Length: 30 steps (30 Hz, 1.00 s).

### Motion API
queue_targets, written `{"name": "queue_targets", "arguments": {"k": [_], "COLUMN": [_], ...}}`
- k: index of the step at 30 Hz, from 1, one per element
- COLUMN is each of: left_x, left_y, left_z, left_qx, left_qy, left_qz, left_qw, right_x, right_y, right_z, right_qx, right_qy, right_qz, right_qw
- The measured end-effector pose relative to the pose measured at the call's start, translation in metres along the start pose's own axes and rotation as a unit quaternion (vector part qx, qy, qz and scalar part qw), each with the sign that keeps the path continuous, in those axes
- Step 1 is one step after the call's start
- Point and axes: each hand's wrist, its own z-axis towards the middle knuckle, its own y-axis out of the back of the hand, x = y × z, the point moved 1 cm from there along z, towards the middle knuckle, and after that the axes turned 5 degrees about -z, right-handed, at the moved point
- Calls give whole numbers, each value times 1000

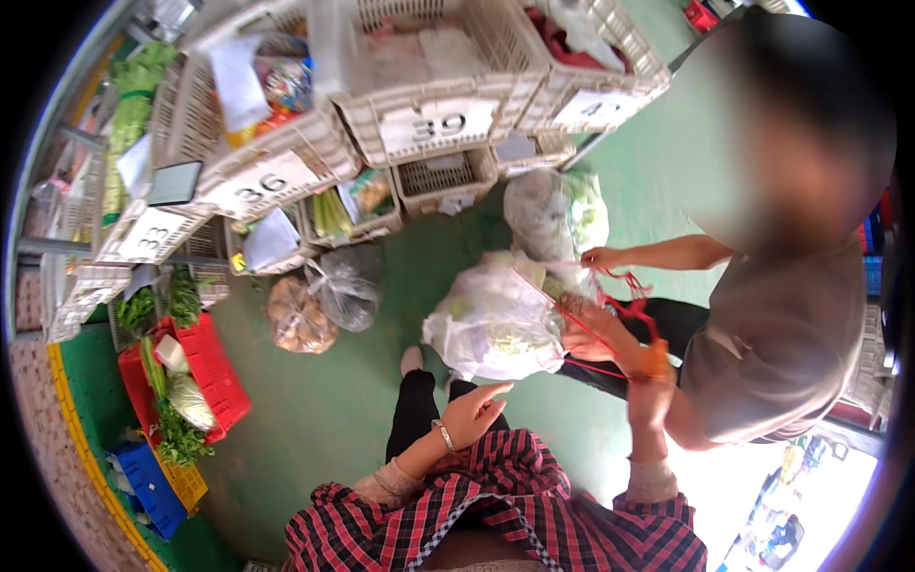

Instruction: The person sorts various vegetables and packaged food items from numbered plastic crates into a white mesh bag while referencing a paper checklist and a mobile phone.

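My left hand (470,419) is held out over my lap with its fingers stretched, holding nothing. My right hand (651,402) is closed around a small orange object (656,359); its kind is not clear. Red string (596,336) runs from beside that object to a large white plastic bag (481,315) of leafy vegetables on the floor. Across from my right hand, a co-worker bends over the bag. One of the co-worker's hands (598,258) holds loops of red string, the other (589,329) is at the bag's side. Behind it stands another clear bag (553,205) with greens.
Numbered grey crates (434,133) line a rack ahead. On the floor sit a bag of brown round produce (300,315) and a clear bag (348,286). At left are a red crate (219,372) of vegetables and a blue crate (152,491). A phone (174,183) rests by the crates.
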Motion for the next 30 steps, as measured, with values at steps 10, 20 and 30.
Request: {"name": "queue_targets", "arguments": {"k": [10, 20, 30], "left_x": [-78, -151, -552], "left_y": [67, 250, 314], "left_z": [-78, -159, -82], "left_qx": [-22, -92, -76], "left_qy": [-15, -109, -522], "left_qz": [62, 2, -117], "left_qw": [998, 990, 842], "right_x": [102, 37, 63], "right_y": [68, 51, 40], "right_z": [-51, -23, -20], "right_qx": [-59, -254, -295], "right_qy": [234, 166, 167], "right_qz": [33, -50, -293], "right_qw": [970, 952, 894]}}
